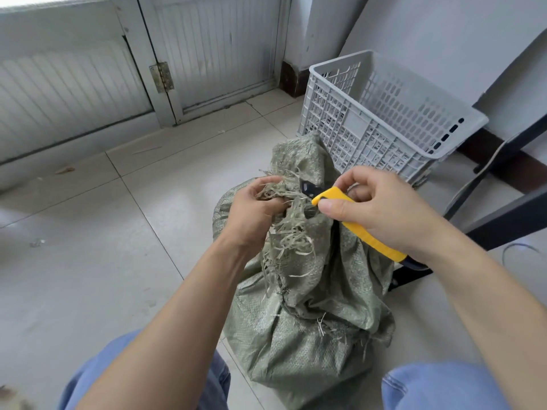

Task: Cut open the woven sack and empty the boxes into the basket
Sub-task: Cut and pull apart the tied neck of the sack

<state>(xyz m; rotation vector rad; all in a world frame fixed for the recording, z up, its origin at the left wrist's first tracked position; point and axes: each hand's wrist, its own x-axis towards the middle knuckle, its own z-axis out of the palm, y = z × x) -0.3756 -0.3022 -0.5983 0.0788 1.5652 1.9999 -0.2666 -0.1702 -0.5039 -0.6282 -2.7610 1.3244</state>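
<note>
A green woven sack point(310, 335) stands on the floor between my knees, its top bunched and frayed into loose strands. My left hand point(251, 211) grips that frayed top edge. My right hand point(381, 208) holds a yellow utility knife point(334, 196), whose dark blade touches the sack fabric just right of my left fingers. Behind the sack stands a grey plastic basket point(393, 84), and nothing shows inside it. No boxes are visible; the sack hides its contents.
Pale floor tiles point(118, 232) stretch to the left. A white door with a brass hinge point(161, 76) is at the back. Dark metal legs point(509, 208) of some furniture and a cable point(473, 184) lie to the right of the basket.
</note>
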